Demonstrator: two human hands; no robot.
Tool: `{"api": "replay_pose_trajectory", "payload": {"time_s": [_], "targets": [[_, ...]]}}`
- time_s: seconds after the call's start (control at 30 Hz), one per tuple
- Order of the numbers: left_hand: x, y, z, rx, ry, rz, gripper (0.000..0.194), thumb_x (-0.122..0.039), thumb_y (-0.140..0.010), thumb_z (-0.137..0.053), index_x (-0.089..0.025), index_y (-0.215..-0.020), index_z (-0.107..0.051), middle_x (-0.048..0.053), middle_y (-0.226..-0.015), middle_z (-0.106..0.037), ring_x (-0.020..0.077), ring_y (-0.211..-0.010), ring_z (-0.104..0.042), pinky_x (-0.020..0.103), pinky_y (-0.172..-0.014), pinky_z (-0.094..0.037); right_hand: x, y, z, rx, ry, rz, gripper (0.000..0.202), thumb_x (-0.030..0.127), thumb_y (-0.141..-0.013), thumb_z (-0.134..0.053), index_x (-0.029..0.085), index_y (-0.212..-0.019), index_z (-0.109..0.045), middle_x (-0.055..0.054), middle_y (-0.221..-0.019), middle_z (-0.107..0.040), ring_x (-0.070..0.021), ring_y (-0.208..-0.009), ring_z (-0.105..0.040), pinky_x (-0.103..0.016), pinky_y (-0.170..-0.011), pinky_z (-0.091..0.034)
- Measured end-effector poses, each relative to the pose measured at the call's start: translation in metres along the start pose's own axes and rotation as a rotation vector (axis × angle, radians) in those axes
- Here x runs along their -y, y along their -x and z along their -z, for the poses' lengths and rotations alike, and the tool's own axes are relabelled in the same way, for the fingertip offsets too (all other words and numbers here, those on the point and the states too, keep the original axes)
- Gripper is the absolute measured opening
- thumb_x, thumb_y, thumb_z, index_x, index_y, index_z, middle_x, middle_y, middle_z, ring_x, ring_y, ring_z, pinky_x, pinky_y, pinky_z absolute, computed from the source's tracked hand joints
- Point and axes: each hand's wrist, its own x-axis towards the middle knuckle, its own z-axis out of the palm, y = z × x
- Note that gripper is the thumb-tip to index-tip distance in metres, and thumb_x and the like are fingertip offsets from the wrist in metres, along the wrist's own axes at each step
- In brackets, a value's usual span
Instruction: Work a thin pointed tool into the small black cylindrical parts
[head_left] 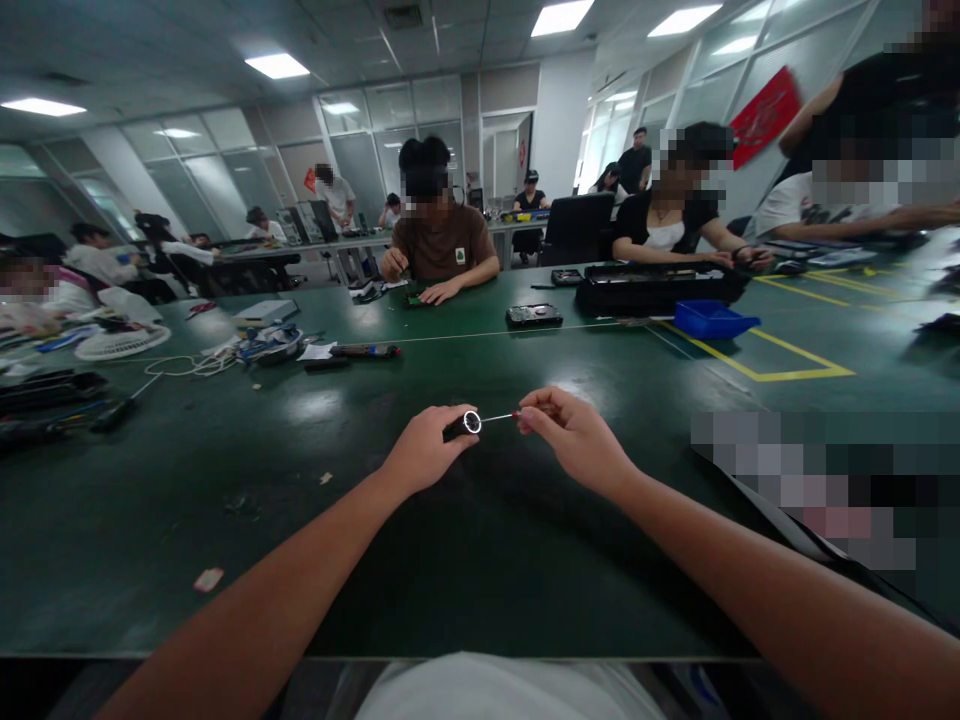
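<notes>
Over the green table, my left hand (426,446) is closed around a small black cylinder (456,428) whose round end shows a bright white ring. That end faces right. My right hand (564,428) pinches a thin screwdriver (498,417) with a red collar near my fingertips. The metal shaft points left, and its tip reaches the ringed end; I cannot tell whether it touches or sits inside. Most of the screwdriver's handle is hidden by my fingers.
Ahead lie a hard drive (534,315), a long black casing (656,288) and a blue bin (712,319). To the left are a pen-like tool (367,351), a cable bundle (270,343) and a white fan grille (121,341). A co-worker (442,240) sits opposite.
</notes>
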Motion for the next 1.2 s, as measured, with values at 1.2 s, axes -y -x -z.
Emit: {"api": "replay_pose_trajectory", "payload": {"time_s": [1.2], "targets": [[0.010,-0.003,-0.002,0.017,-0.023,-0.048,0.037,-0.033,-0.087,-0.068,-0.027,-0.123,-0.064,0.002,-0.120,-0.068,0.0229,-0.104,-0.060,0.041,-0.097,-0.042,0.006,0.010,0.002,0.014,0.226,0.149,0.024,0.041,-0.085,-0.067,0.020,-0.094,-0.070,-0.005,-0.083,-0.074,-0.0195,-0.072,-0.068,-0.031,-0.061,-0.050]]}}
